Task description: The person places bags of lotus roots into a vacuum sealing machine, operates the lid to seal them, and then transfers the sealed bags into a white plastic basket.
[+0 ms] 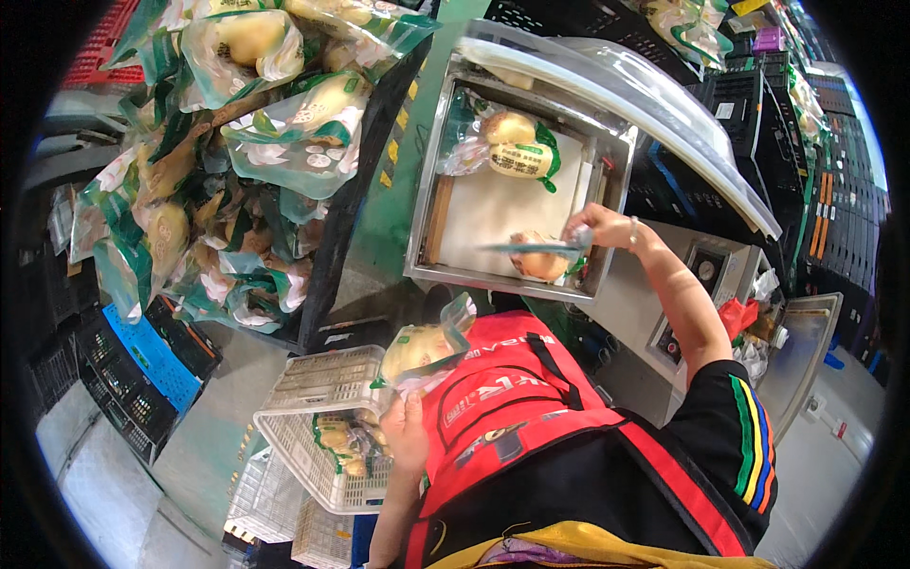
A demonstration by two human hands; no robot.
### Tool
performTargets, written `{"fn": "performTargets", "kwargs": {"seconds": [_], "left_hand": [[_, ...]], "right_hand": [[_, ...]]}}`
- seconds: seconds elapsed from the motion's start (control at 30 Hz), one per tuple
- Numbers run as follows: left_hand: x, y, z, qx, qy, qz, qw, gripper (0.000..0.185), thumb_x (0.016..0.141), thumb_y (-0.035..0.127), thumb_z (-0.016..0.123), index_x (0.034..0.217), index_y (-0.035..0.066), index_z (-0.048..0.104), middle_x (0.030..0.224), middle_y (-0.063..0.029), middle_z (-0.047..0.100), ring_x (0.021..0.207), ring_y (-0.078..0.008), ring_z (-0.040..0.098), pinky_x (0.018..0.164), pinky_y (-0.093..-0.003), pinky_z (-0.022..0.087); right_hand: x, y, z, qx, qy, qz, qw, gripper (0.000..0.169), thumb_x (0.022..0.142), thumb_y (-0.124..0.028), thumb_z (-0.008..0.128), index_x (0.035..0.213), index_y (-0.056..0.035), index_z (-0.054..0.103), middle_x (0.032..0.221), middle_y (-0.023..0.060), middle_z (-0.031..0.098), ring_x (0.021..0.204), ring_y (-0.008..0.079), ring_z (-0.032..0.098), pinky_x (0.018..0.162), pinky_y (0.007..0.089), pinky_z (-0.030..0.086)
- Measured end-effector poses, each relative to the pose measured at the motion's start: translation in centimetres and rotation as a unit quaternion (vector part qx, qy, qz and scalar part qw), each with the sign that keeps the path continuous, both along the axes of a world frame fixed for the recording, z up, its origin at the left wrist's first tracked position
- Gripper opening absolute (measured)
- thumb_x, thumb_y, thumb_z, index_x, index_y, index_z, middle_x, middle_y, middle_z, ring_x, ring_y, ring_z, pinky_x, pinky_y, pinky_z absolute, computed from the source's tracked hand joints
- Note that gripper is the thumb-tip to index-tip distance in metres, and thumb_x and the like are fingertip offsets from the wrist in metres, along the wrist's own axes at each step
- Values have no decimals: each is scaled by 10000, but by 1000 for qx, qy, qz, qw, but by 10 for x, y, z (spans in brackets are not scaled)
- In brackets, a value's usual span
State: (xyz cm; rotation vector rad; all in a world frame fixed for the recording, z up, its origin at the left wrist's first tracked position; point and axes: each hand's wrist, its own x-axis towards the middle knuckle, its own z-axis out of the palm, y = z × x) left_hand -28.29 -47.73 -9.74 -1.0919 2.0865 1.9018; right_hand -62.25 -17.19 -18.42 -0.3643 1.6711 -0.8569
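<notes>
My left hand (405, 430) holds a clear and green printed bag (419, 352) by one end, in front of the red apron (490, 384). Pale, rounded produce, apparently lotus root, fills that bag. Over the right side of an open chamber vacuum sealer (512, 284), my right hand (604, 226) pinches the end of another bag (540, 264) that lies in the near part of the chamber. A flat, bluish strip by those fingers is blurred. Farther back on the white chamber plate (473, 220) rests one more filled bag (522, 153). The sealer's transparent lid (618, 85) stands raised.
Many filled bags (249, 135) are heaped on a dark crate to the left. Below, a white plastic basket (320, 384) holds more packed produce. The sealer's gauge panel (700, 270) faces right. Black crates (732, 107) are stacked at the right, near a red bag (737, 316).
</notes>
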Motion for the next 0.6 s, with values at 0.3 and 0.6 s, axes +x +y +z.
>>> {"fn": "performTargets", "kwargs": {"seconds": [0.3,0.6], "left_hand": [[-4,76,12,28,-19,113,993,297,978,169,431,1034,-46,628,956,-82,660,866,-112,573,788,-262,445],[-19,119,8,103,2,129,986,294,983,169,445,1069,-66,600,1031,-112,639,955,-155,579,887,-292,431]], "right_hand": [[27,83,18,-9,262,345,901,264,614,-8,658,830,-153,704,978,-7,635,1062,201,518,906,379,387],[43,153,12,-105,437,373,812,129,740,-185,594,832,-211,681,983,-6,595,1031,183,522,799,358,415]]}}
